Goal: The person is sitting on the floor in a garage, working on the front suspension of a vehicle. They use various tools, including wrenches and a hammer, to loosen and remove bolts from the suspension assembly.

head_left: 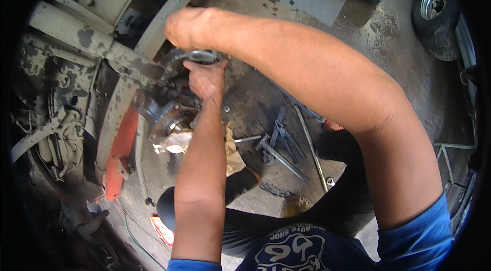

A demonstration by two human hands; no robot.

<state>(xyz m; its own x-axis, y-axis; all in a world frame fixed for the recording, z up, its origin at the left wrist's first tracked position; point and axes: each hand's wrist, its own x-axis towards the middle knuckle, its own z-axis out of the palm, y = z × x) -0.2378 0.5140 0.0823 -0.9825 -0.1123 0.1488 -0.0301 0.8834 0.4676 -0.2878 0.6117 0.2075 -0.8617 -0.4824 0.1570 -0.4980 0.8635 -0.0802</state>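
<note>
My left hand (206,81) reaches up, its thumb and forefinger curled against the rim of a round, ring-shaped grey metal part (205,57) beside the vehicle's underside. Just above it, my right hand (185,28) is closed, with knuckles up. Its fingertips and whatever they hold are hidden behind the hand. A greasy round metal hub (180,121) lies below, close to my left forearm. Alongside both hands runs a curved grey beam (153,36) of the vehicle.
A hammer (283,158), large pliers (281,133) and a long metal bar (310,148) lie on the stained floor. Brown paper (234,158) is beside my left forearm. An orange-red metal piece (118,161) stands left; a wheel (436,13) is at far right.
</note>
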